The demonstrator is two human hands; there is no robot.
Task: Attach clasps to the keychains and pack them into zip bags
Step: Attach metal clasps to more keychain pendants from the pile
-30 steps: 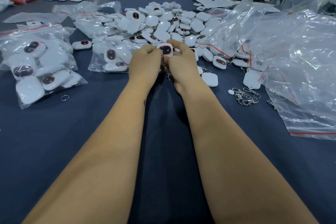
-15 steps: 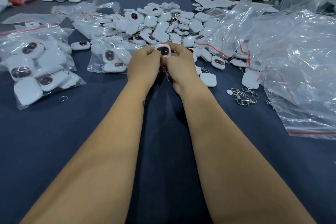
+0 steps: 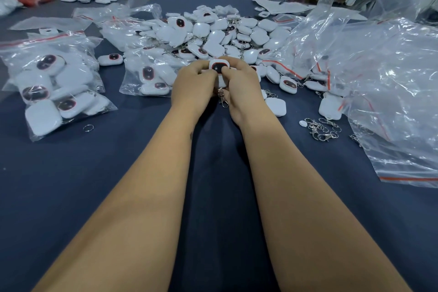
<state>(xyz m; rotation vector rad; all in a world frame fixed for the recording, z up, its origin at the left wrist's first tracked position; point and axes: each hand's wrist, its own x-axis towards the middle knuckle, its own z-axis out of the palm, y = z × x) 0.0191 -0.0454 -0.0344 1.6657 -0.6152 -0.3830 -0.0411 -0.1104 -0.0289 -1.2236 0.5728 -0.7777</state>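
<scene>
Pinching one white rounded-square plastic keychain with a dark red-rimmed face (image 3: 219,69) between left hand (image 3: 193,86) and right hand (image 3: 240,83), fingers closed on it, above the dark blue cloth table's (image 3: 118,173) middle. Dangling beneath, a silver metal clasp (image 3: 223,99). Heaped behind toward the far edge, loose white keychains (image 3: 213,31); filled clear zip bag (image 3: 52,83) at left edge; spare silver clasps (image 3: 322,129) near right edge.

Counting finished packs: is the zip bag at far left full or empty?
Full. The zip bag bulges with white keychains pressed against the clear plastic.
</scene>
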